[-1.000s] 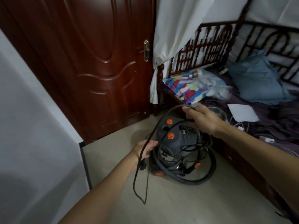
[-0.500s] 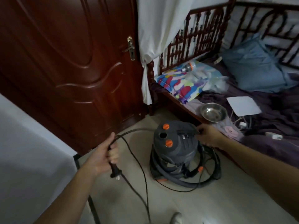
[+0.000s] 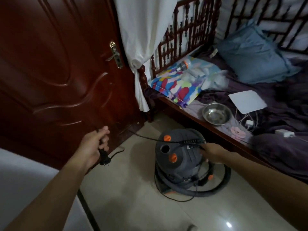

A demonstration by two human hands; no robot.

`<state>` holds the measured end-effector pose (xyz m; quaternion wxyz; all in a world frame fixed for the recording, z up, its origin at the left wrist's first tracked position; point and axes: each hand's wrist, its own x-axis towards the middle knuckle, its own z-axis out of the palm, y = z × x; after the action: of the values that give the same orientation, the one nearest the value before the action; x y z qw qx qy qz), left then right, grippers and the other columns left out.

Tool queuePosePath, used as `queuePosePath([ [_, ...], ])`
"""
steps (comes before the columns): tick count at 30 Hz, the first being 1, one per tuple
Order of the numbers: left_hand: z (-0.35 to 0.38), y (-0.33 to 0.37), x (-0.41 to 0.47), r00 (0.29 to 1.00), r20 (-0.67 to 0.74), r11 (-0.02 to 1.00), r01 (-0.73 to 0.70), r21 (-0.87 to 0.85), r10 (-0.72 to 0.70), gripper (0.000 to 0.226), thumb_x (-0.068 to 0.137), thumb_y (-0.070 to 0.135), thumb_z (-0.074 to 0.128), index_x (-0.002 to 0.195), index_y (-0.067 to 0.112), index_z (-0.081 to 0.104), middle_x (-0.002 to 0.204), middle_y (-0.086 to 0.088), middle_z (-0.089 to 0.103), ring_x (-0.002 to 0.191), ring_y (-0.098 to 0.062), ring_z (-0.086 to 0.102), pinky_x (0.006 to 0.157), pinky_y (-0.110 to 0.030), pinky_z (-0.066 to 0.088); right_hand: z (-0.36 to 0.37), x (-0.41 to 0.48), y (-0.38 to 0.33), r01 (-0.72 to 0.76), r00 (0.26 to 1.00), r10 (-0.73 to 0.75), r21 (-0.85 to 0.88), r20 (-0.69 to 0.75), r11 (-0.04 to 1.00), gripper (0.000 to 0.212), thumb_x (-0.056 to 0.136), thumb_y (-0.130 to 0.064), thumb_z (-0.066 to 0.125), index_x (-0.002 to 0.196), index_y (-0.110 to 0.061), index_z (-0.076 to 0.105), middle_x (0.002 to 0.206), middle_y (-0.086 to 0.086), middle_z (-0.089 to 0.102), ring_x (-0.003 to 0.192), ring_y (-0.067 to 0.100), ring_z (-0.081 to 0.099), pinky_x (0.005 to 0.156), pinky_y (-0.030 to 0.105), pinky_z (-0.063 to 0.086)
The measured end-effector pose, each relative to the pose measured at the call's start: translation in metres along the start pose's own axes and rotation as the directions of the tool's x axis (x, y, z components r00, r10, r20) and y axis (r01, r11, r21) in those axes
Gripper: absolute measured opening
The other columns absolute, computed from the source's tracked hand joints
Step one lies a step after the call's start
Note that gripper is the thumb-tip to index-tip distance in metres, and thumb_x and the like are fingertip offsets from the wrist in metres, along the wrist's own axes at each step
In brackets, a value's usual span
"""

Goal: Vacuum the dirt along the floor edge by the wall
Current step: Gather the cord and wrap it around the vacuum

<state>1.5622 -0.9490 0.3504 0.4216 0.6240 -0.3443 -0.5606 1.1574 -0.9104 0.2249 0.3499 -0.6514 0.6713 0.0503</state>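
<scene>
A grey canister vacuum [image 3: 179, 157] with orange knobs stands on the pale tiled floor beside the bed, its dark hose [image 3: 221, 184] coiled around its base. My left hand [image 3: 94, 146] grips the black power cord just above its plug [image 3: 104, 160], in front of the door. The cord [image 3: 146, 138] runs from that hand across to the vacuum's top. My right hand [image 3: 212, 153] rests on the right side of the vacuum's lid near the handle; its fingers are partly hidden behind the body.
A dark red wooden door [image 3: 58, 72] closes the left side, with a white wall [image 3: 25, 189] nearer me. A wooden-framed bed [image 3: 191, 120] on the right carries a steel bowl [image 3: 216, 114], a blue pillow [image 3: 253, 55] and chargers. A white curtain [image 3: 141, 39] hangs at the bedpost.
My left hand has pulled the cord and plug out to the left, toward the door, drawing the cord taut. My right hand dropped from the raised cord loop onto the vacuum's lid.
</scene>
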Motion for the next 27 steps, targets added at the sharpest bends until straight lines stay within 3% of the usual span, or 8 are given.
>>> queuePosePath([
  [5, 0.038, -0.006, 0.030, 0.979, 0.194, 0.966, -0.113, 0.234, 0.068, 0.015, 0.096, 0.016, 0.055, 0.094, 0.006, 0.066, 0.092, -0.011, 0.067, 0.060, -0.014, 0.048, 0.044, -0.022, 0.036, -0.042, -0.018, -0.098, 0.268, 0.960, -0.272, -0.062, -0.063, 0.961, 0.032, 0.104, -0.043, 0.040, 0.075, -0.031, 0.045, 0.060, -0.009, 0.056, 0.056, -0.003, 0.052, 0.059, 0.020, 0.036],
  [10, 0.053, 0.010, 0.054, 0.864, 0.490, 0.959, -0.030, 0.281, -0.116, 0.036, 0.096, 0.034, 0.053, 0.096, 0.002, 0.069, 0.083, -0.016, 0.067, 0.055, -0.013, 0.056, 0.047, -0.021, 0.038, -0.058, -0.009, -0.174, 0.330, 0.902, -0.336, -0.067, -0.272, 0.942, 0.033, 0.102, -0.044, 0.044, 0.074, -0.027, 0.048, 0.062, -0.008, 0.050, 0.063, 0.015, 0.051, 0.065, 0.037, 0.040],
  [15, 0.020, 0.044, 0.083, 0.709, 0.690, 0.942, -0.113, 0.316, -0.147, 0.039, 0.077, 0.044, 0.065, 0.058, 0.015, 0.046, 0.050, 0.001, 0.031, 0.043, -0.010, 0.029, 0.045, -0.020, 0.026, -0.050, 0.011, -0.201, 0.294, 0.901, -0.079, 0.467, -0.426, 0.834, 0.042, 0.089, -0.034, 0.070, 0.059, -0.012, 0.052, 0.053, -0.010, 0.043, 0.053, 0.010, 0.042, 0.054, 0.029, 0.033],
  [17, 0.014, 0.062, 0.091, 0.695, 0.716, 0.974, -0.107, 0.197, -0.068, 0.039, 0.078, 0.039, 0.064, 0.058, 0.018, 0.037, 0.049, 0.002, 0.023, 0.044, -0.013, 0.027, 0.050, -0.026, 0.026, -0.036, 0.015, -0.209, 0.295, 0.925, -0.016, 0.689, -0.380, 0.662, 0.043, 0.086, -0.032, 0.074, 0.072, 0.004, 0.055, 0.068, 0.005, 0.045, 0.066, 0.017, 0.044, 0.064, 0.030, 0.035],
  [20, 0.013, 0.096, 0.102, 0.648, 0.761, 0.986, -0.139, 0.096, 0.017, 0.038, 0.083, 0.037, 0.059, 0.060, 0.020, 0.035, 0.043, 0.006, 0.023, 0.041, -0.013, 0.028, 0.050, -0.027, 0.031, -0.013, 0.022, -0.218, 0.282, 0.930, 0.086, 0.846, -0.356, 0.453, 0.036, 0.080, -0.049, 0.072, 0.092, -0.016, 0.063, 0.087, -0.008, 0.061, 0.080, 0.006, 0.058, 0.068, 0.017, 0.045],
  [22, 0.013, 0.123, 0.109, 0.598, 0.800, 0.982, -0.172, 0.074, 0.045, 0.037, 0.084, 0.038, 0.058, 0.061, 0.020, 0.035, 0.042, 0.008, 0.023, 0.036, -0.010, 0.025, 0.044, -0.022, 0.030, 0.005, 0.034, -0.218, 0.229, 0.920, 0.216, 0.895, -0.328, 0.382, 0.032, 0.089, -0.030, 0.069, 0.119, -0.022, 0.061, 0.121, -0.004, 0.062, 0.099, 0.008, 0.060, 0.069, 0.015, 0.049],
  [24, 0.012, 0.149, 0.117, 0.552, 0.831, 0.978, -0.201, 0.052, 0.069, 0.037, 0.086, 0.038, 0.056, 0.061, 0.020, 0.035, 0.042, 0.009, 0.021, 0.033, -0.007, 0.021, 0.039, -0.019, 0.025, 0.025, 0.051, -0.215, 0.113, 0.911, 0.300, 0.870, -0.284, 0.479, 0.054, 0.089, -0.003, 0.065, 0.139, -0.013, 0.046, 0.141, 0.009, 0.050, 0.112, 0.013, 0.055, 0.075, 0.014, 0.050],
  [27, 0.015, 0.182, 0.129, 0.515, 0.851, 0.975, -0.221, 0.018, 0.101, 0.037, 0.088, 0.039, 0.053, 0.061, 0.019, 0.036, 0.040, 0.010, 0.021, 0.031, -0.005, 0.019, 0.038, -0.019, 0.021, 0.052, 0.084, -0.213, -0.112, 0.946, 0.293, 0.709, -0.138, 0.696, 0.096, 0.078, -0.005, 0.078, 0.155, -0.011, 0.021, 0.155, 0.013, 0.032, 0.136, 0.025, 0.040, 0.103, 0.031, 0.044],
])
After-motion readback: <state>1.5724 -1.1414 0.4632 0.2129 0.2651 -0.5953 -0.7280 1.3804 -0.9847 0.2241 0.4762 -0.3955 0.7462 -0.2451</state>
